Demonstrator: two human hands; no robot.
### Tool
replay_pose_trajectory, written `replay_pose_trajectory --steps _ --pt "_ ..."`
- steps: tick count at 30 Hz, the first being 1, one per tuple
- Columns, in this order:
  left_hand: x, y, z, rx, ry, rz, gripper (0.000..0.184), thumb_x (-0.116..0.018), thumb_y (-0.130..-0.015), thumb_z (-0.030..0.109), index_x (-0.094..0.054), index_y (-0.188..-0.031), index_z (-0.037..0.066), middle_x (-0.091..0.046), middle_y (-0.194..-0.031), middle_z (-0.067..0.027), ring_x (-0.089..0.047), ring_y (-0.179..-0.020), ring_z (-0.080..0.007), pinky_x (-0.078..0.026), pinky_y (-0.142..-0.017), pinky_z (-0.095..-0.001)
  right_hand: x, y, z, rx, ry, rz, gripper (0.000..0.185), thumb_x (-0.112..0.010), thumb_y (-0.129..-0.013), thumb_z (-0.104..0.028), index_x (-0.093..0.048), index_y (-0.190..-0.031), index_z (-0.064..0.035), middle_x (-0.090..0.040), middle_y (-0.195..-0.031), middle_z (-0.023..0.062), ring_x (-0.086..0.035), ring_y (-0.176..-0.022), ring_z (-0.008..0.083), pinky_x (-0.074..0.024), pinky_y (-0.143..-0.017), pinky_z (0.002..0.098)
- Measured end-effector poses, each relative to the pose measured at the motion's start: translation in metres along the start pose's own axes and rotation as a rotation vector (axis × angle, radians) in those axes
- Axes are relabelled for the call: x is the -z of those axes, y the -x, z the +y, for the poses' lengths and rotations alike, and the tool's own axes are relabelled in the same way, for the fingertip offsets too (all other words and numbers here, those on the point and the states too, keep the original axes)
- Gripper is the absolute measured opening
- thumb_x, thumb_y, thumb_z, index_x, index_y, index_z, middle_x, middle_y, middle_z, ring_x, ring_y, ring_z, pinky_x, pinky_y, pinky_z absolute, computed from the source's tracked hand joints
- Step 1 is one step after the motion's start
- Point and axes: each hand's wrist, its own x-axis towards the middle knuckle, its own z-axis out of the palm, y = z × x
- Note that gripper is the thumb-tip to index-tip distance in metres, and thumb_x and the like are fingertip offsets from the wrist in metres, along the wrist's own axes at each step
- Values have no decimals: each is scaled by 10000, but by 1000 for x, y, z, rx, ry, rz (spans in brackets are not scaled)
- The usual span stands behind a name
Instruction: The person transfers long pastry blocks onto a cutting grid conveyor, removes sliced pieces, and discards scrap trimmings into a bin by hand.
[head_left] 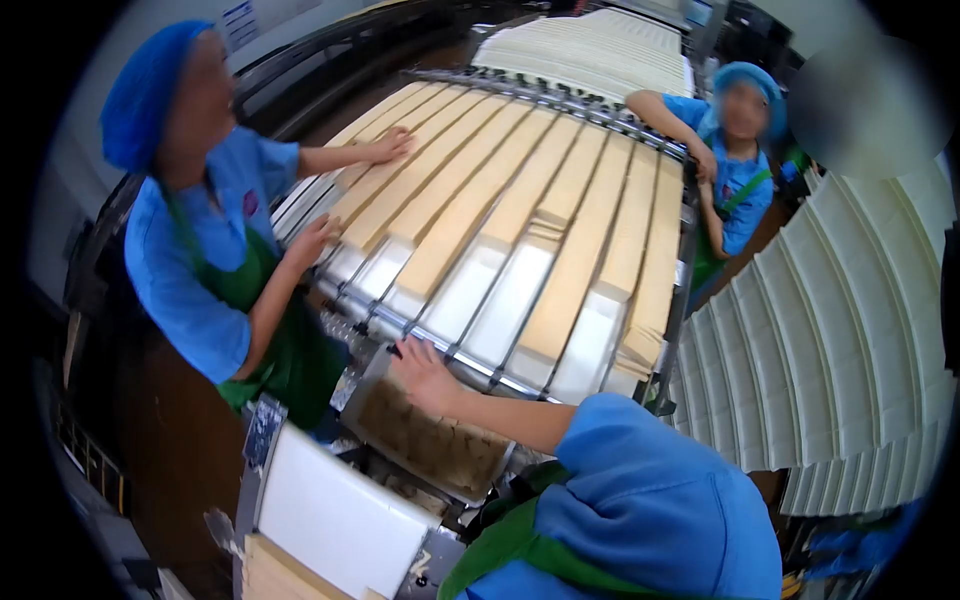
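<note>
My right hand [425, 377] reaches out from a blue sleeve, its fingers spread. It is by the near metal bar [475, 368] of a wide slotted table, above a tray [430, 432] with brownish residue inside. I cannot tell whether the fingertips touch the bar. Nothing shows in this hand. On the table, long pale-yellow bars [470, 215] lie side by side in lanes split by thin dark rods. Some look like stacks of thin layers, with broken ends near the right corner. White surface [470, 290] shows at the near lane ends. My left hand is out of view.
At the left, a co-worker [215, 240] in a blue cap has both hands at the bars. Another person [740, 160] leans at the far right corner. Ribbed pale sheets [810, 330] curve along the right. A white panel [335, 500] slopes at the lower left.
</note>
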Motion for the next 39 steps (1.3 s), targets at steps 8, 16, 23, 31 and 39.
replay_pose_trajectory --steps 8,16,23,31,39 --pt "2 3 -85 311 740 -25 809 -660 -805 110 -151 -1408 -69 -518 -1195 -214 -571 -934 -233 -505 -760 -322 -66 -13 -141 347 -284 -157 703 -721 -686 -196 -418 -1285 12 -256 -1418 268 -182 -1350 423 -207 -1101 475" --pt "55 -11 -5 484 464 45 840 -727 -716 94 -215 -1376 -1 -620 -948 -217 -619 -864 -307 -489 -751 -353 -172 -93 -335 769 -348 -540 673 -689 -770 -249 -394 -1321 1 -258 -1441 222 -184 -1357 396 -255 -1093 406" --pt "58 -23 -1 510 449 -122 925 -792 -645 211 -257 -1370 6 -643 -733 -186 -647 -671 -303 -517 -611 -365 -253 -154 -489 817 -229 -505 773 -665 -735 -253 -301 -1361 17 -268 -1443 209 -206 -1359 361 -229 -1100 423" --pt "62 -39 -19 205 195 -305 925 -781 -641 272 -290 -1396 61 -630 -901 -263 -629 -797 -393 -508 -677 -439 -230 -160 -448 529 -219 -532 514 -659 -705 -308 -566 -1158 -85 -560 -1173 129 -496 -1124 297 -388 -963 419" --pt "61 -76 -4 -191 -154 -707 967 -766 -669 208 -187 -1438 113 -581 -1060 -292 -583 -969 -422 -482 -817 -451 -169 -119 -179 -233 -1000 -600 167 -654 -821 -95 -630 -973 -32 -639 -870 27 -593 -820 102 -475 -735 243"
